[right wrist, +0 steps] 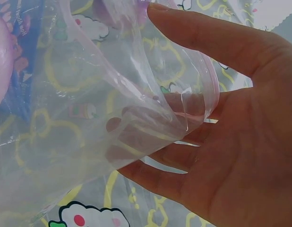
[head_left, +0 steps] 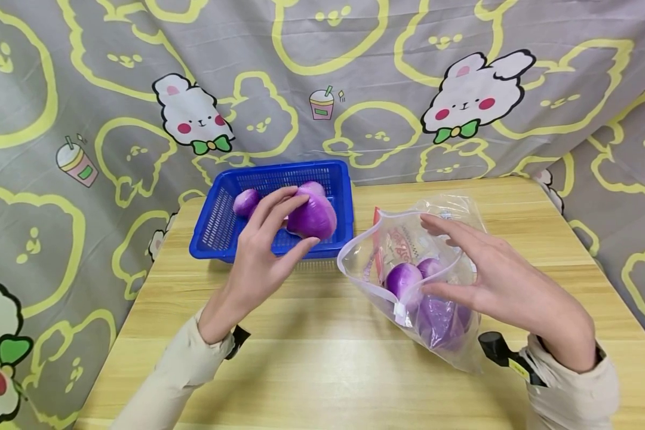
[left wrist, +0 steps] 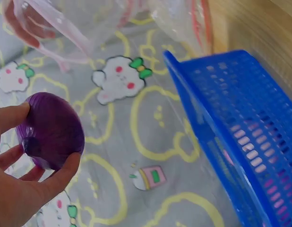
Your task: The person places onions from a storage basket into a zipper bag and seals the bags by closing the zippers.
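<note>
Head view shows the left hand (head_left: 263, 242) gripping an onion (head_left: 316, 218), left of and slightly farther than the bag (head_left: 378, 292), whose mouth the right hand (head_left: 497, 278) touches with spread fingers.

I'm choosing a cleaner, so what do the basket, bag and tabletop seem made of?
Basket: probably plastic, blue and slightly glossy, with moulded-looking slots. Bag: thin clear plastic, by its shiny, see-through creases. Tabletop: wood or printed laminate, with a soft sheen; grain shows, but I can't tell which.
</note>
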A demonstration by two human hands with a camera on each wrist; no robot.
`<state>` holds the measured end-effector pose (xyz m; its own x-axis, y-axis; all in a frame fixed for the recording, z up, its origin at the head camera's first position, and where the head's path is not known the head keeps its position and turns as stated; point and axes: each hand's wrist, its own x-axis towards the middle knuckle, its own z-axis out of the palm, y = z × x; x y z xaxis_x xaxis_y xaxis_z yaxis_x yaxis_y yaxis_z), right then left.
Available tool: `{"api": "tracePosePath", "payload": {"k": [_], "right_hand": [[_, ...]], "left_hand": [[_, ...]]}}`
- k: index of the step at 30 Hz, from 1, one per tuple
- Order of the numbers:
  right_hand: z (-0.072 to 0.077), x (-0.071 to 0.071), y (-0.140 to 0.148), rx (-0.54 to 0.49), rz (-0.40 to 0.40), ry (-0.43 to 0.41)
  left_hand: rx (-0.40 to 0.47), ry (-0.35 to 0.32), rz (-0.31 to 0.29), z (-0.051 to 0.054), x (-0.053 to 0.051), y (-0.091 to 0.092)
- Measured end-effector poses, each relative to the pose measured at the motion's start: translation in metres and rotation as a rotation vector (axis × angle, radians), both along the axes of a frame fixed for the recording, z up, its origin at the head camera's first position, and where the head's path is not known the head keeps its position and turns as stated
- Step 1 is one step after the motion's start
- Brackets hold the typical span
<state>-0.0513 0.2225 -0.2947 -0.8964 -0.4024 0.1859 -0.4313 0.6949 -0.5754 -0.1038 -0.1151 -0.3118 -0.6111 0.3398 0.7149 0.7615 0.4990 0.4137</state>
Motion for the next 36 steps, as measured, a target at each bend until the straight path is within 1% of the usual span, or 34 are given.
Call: {"api": "tracePosePath", "payload": {"k": [4, 8, 13, 17, 21, 26, 32, 36], "right_hand": [[0.0, 0.001, 0.001, -0.002, 0.003, 0.004], [0.0, 0.001, 0.001, 0.004, 0.012, 0.033], [0.0, 0.003, 0.001, 0.009, 0.016, 0.061], [0.0, 0.004, 0.001, 0.008, 0.019, 0.074], [0.001, 0.005, 0.001, 0.009, 0.028, 0.09], [0.002, 0.006, 0.0, 0.006, 0.035, 0.094], [0.003, 0.007, 0.0, 0.006, 0.029, 0.079], [0.003, 0.008, 0.0, 0.001, 0.017, 0.086]], "left_hand": [[-0.004, 0.006, -0.065, 0.005, 0.011, 0.009], [-0.032, -0.001, -0.133, 0.007, 0.019, 0.018], [-0.08, 0.0, -0.207, 0.008, 0.025, 0.031], [-0.129, -0.007, -0.247, 0.005, 0.027, 0.04], [-0.188, -0.034, -0.256, 0.001, 0.029, 0.045], [-0.236, -0.06, -0.254, -0.003, 0.03, 0.044], [-0.261, -0.068, -0.263, -0.006, 0.03, 0.041], [-0.261, -0.064, -0.253, -0.009, 0.028, 0.038]]}}
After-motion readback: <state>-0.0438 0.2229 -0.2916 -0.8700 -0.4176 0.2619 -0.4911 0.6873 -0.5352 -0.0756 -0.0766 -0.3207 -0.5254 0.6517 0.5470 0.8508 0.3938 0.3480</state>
